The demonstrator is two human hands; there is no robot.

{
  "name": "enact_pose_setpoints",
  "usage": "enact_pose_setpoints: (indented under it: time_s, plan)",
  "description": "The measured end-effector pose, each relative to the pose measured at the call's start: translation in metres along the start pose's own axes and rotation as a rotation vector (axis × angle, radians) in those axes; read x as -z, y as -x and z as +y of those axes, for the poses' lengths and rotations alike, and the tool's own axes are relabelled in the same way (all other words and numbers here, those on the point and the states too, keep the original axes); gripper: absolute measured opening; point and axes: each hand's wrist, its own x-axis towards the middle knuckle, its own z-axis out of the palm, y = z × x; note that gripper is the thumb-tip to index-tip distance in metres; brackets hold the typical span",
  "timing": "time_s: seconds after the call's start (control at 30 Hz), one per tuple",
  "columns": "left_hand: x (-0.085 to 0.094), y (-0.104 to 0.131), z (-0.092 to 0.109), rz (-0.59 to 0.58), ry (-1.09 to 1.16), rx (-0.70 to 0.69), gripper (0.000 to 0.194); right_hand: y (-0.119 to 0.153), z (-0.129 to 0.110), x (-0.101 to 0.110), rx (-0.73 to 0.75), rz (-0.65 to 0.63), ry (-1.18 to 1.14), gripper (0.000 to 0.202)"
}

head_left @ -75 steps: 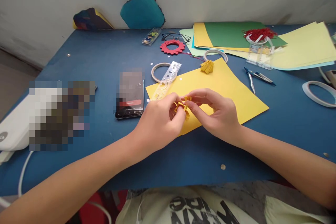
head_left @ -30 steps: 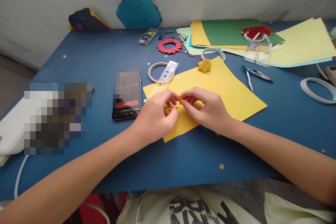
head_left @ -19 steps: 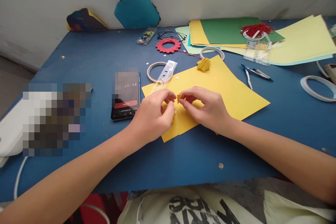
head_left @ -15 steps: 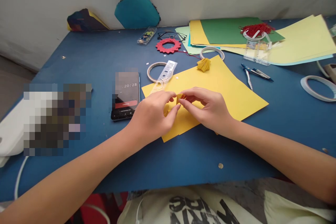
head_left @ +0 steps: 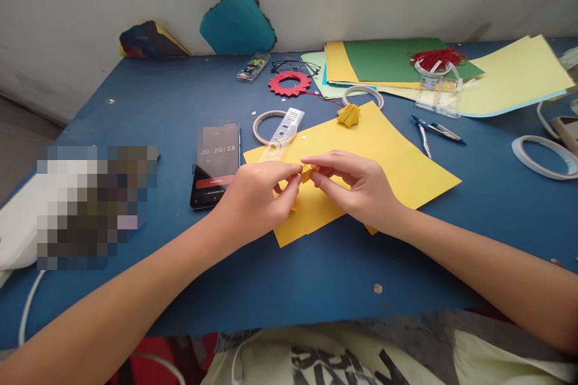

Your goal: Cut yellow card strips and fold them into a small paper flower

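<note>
Between my fingertips is a small folded yellow paper piece (head_left: 307, 174), held over a large yellow sheet (head_left: 397, 162) on the blue table. My left hand (head_left: 266, 192) pinches its left side with thumb and forefinger. From the right, my right hand (head_left: 356, 183) grips the same piece between thumb and fingers. Another bit of folded yellow paper shows partly beneath my left hand. At the sheet's back corner lies a pleated yellow paper piece (head_left: 348, 115).
A phone (head_left: 218, 156) lies left of my hands, with a clear ruler (head_left: 289, 126) and tape roll (head_left: 261, 126) behind them. Farther back are a red paper ring (head_left: 289, 83), glasses (head_left: 295, 67) and stacked coloured paper (head_left: 397, 60). A compass (head_left: 438, 130) lies right.
The small yellow piece has turned between my fingertips, showing a different folded face. My left hand has shifted slightly left, and the camera view has tilted a little.
</note>
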Motion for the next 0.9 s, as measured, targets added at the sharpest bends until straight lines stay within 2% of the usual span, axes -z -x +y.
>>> enact_pose_setpoints:
  time_s: [0.17,0.33,0.47,0.57,0.67,0.73,0.9]
  plan:
    - [-0.002,0.002,-0.001,-0.021,-0.016,0.012,0.017,0.001,0.002,-0.002,0.033,-0.002,0.06,0.018]
    - [-0.004,0.0,0.001,-0.044,-0.02,0.032,0.02,0.002,0.003,-0.004,0.112,0.057,0.168,0.014]
    - [0.013,-0.007,0.009,-0.202,-0.008,0.131,0.025,0.003,0.005,-0.007,0.129,0.075,0.196,0.014]
    - [0.031,-0.006,0.008,-0.315,-0.14,0.201,0.039,0.003,0.007,-0.009,0.133,0.064,0.214,0.014]
    - [0.041,0.0,-0.002,-0.371,-0.253,0.187,0.033,0.003,0.008,-0.01,0.141,0.052,0.221,0.014]
    - [0.039,0.004,-0.01,-0.337,-0.293,0.178,0.02,0.003,0.009,-0.01,0.141,0.042,0.22,0.015]
    - [0.022,0.006,-0.014,-0.318,-0.264,0.196,0.018,0.003,0.008,-0.011,0.096,0.011,0.225,0.014]
